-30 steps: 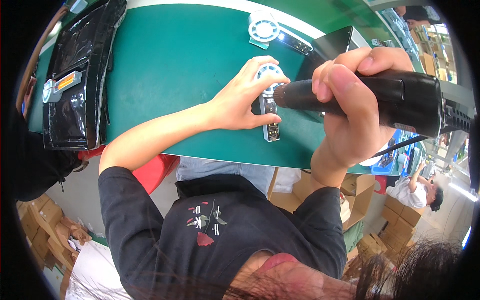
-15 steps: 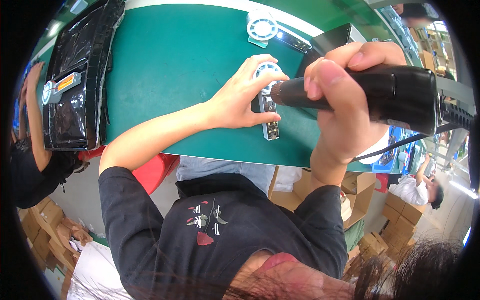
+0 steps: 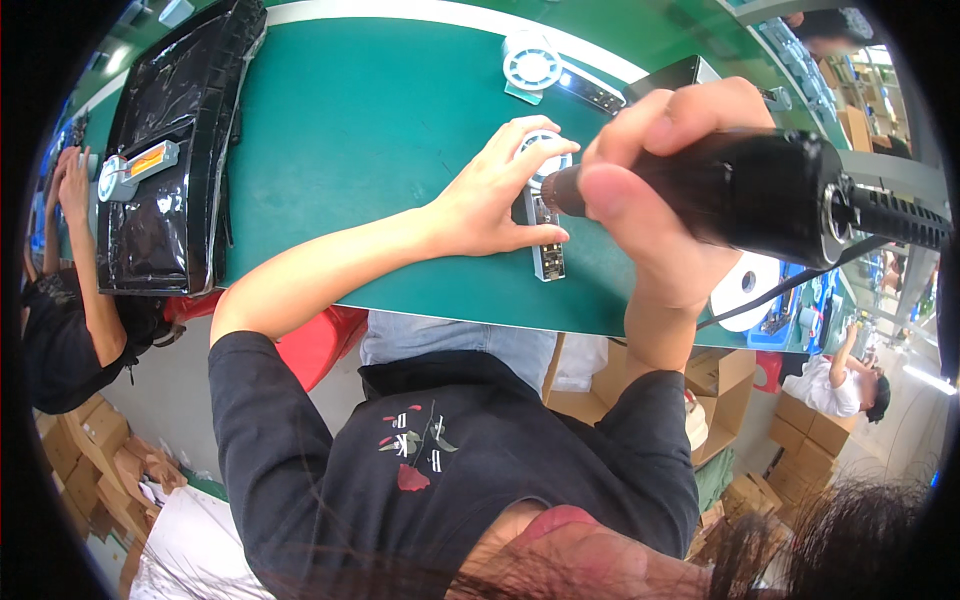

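Observation:
A small fan-like device (image 3: 549, 262) lies on the green mat, with a round slotted white head and a narrow body showing a circuit board. My left hand (image 3: 485, 205) steadies it, fingers round the head and thumb against the body. In my right hand (image 3: 665, 200) is a black electric screwdriver (image 3: 775, 190), its brown-ringed nose pointing down at the joint of head and body. The bit's tip and the screw spot are hidden. Farther back on the mat lies a similar fan-like device (image 3: 532, 68).
On the left, a black plastic-wrapped bin (image 3: 150, 245) carries another fan-like device (image 3: 150, 165) with an orange part inside. A dark box (image 3: 685, 75) stands back right. A white disc (image 3: 738, 305) and blue tray (image 3: 785, 312) lie right. A cable trails from the screwdriver. Co-workers sit both sides.
The screwdriver's rear end has swung toward me, so it stands steeper, its nose staying at the device. My left hand keeps its hold. The whole view has shifted slightly.

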Action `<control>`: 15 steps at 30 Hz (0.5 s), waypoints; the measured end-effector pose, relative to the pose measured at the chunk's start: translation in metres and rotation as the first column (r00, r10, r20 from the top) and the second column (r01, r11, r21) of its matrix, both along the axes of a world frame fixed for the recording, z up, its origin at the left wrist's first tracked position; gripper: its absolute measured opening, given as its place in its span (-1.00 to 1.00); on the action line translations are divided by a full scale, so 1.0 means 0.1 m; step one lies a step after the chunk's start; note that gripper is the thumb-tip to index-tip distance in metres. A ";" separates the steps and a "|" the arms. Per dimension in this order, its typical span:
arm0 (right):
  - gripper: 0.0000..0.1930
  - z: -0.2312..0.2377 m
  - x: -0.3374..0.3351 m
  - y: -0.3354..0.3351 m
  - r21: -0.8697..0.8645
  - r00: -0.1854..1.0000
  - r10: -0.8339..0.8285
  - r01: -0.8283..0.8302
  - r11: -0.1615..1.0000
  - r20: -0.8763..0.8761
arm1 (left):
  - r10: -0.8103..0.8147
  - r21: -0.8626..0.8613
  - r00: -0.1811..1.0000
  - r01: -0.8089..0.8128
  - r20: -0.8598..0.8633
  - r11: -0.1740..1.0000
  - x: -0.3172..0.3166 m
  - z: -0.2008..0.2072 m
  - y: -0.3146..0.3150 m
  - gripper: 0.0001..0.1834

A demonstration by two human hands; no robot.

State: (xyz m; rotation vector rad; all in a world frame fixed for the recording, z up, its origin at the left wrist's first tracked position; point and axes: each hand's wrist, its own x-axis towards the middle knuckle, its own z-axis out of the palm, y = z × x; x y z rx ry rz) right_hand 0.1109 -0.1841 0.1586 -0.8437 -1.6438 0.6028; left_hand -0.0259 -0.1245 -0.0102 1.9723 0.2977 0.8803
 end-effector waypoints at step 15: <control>-0.50 -0.03 0.17 0.11 0.014 0.970 0.225 -0.227 0.974 0.095 | -0.041 -0.224 0.999 0.045 0.022 0.974 0.08 -0.12 0.04 -0.01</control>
